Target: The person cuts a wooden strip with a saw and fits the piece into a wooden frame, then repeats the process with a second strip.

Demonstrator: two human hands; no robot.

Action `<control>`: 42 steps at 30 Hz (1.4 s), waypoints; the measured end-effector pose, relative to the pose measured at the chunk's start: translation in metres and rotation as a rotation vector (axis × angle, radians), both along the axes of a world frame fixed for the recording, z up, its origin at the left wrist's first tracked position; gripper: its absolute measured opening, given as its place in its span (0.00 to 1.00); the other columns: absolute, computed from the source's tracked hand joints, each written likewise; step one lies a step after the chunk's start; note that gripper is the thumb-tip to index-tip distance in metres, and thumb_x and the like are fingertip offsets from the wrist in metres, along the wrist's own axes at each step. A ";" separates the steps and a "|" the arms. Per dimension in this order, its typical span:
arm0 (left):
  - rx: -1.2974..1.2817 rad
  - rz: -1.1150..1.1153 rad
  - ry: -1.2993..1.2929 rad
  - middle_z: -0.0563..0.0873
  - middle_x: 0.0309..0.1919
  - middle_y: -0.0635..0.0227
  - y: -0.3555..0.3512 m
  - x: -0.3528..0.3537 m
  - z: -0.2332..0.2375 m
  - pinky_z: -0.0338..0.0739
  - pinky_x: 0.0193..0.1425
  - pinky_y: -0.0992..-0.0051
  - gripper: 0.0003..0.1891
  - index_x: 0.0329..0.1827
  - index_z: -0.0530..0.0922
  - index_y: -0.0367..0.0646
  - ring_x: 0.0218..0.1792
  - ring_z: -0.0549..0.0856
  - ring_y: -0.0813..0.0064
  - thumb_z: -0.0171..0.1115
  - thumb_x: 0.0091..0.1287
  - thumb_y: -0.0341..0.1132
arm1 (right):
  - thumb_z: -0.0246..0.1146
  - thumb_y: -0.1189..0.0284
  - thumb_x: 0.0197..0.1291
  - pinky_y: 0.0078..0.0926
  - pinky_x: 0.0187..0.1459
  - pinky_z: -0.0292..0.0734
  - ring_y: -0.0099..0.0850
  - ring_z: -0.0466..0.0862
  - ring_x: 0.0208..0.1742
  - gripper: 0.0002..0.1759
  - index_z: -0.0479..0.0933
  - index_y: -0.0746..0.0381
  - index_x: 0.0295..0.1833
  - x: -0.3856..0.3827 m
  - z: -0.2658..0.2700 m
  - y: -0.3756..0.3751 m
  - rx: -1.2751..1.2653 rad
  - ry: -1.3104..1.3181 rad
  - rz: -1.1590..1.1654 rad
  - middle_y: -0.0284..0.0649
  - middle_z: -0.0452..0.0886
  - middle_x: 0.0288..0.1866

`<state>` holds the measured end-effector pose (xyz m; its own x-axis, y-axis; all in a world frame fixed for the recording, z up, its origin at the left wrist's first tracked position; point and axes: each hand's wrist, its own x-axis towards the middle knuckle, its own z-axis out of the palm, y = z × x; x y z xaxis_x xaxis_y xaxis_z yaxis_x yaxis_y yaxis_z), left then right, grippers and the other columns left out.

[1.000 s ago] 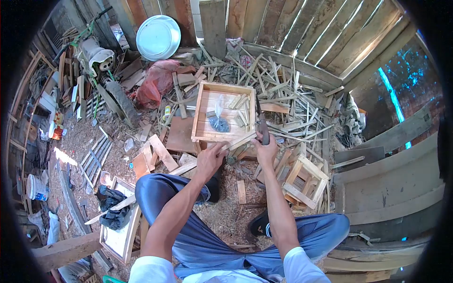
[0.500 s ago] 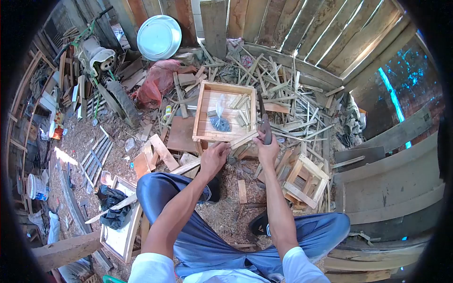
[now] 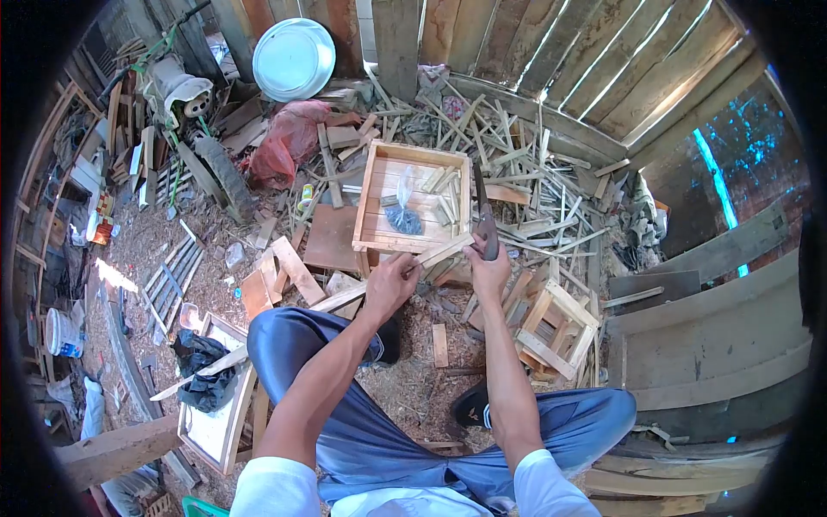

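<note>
At center frame, your left hand (image 3: 392, 283) pinches a wooden strip (image 3: 444, 251) just below a wooden box (image 3: 424, 152); your right hand (image 3: 490, 273) grasps its end and a brown-handled tool (image 3: 488, 231). The far-left bucket (image 3: 57, 331) label is unreadable.

Pale wood strip (image 3: 444, 251) slants btwn L hand (image 3: 389, 286) & R hand (image 3: 490, 272); R hand also holds dark tool (image 3: 488, 226), blade pointing away. Open shallow wood box (image 3: 388, 240) just beyond, w/ clear bag (image 3: 403, 218) & short sticks (image 3: 446, 209).
</note>
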<state>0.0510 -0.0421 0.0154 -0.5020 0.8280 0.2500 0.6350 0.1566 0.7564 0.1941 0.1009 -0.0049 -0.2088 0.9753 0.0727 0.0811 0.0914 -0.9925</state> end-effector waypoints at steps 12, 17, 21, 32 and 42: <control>-0.026 0.041 0.113 0.84 0.33 0.58 0.001 0.003 0.001 0.79 0.36 0.57 0.11 0.35 0.76 0.42 0.32 0.85 0.51 0.65 0.61 0.39 | 0.73 0.77 0.51 0.23 0.45 0.80 0.23 0.85 0.40 0.19 0.75 0.70 0.47 -0.002 -0.004 0.001 0.033 0.005 0.002 0.42 0.87 0.48; -0.042 -0.011 0.195 0.82 0.33 0.59 -0.003 0.003 0.008 0.79 0.35 0.56 0.12 0.36 0.76 0.43 0.33 0.85 0.51 0.66 0.61 0.41 | 0.73 0.78 0.52 0.24 0.45 0.80 0.24 0.86 0.41 0.18 0.75 0.70 0.47 -0.003 -0.003 0.001 0.011 -0.002 -0.009 0.43 0.87 0.48; -0.045 0.038 0.194 0.82 0.34 0.58 0.002 0.007 -0.001 0.77 0.38 0.57 0.13 0.34 0.77 0.41 0.36 0.84 0.54 0.68 0.59 0.41 | 0.73 0.78 0.51 0.24 0.46 0.80 0.25 0.86 0.41 0.19 0.76 0.69 0.48 -0.003 0.001 0.001 0.025 -0.060 -0.006 0.42 0.87 0.48; 0.041 0.143 0.356 0.79 0.37 0.65 0.005 0.017 0.006 0.71 0.45 0.62 0.09 0.33 0.79 0.43 0.43 0.77 0.60 0.68 0.57 0.37 | 0.75 0.74 0.49 0.25 0.43 0.79 0.25 0.86 0.38 0.20 0.79 0.66 0.48 -0.009 -0.005 0.002 0.047 -0.073 -0.081 0.38 0.88 0.44; 0.101 0.025 0.373 0.81 0.38 0.70 0.011 0.012 0.009 0.68 0.49 0.63 0.08 0.39 0.81 0.47 0.44 0.77 0.65 0.65 0.59 0.36 | 0.76 0.68 0.49 0.28 0.40 0.78 0.28 0.85 0.33 0.19 0.81 0.65 0.45 -0.015 0.009 0.002 0.088 -0.187 -0.108 0.38 0.88 0.35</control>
<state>0.0633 -0.0313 0.0242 -0.3810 0.7782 0.4992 0.8665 0.1122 0.4865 0.1794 0.1027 0.0039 -0.1212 0.9843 0.1280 0.2766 0.1574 -0.9480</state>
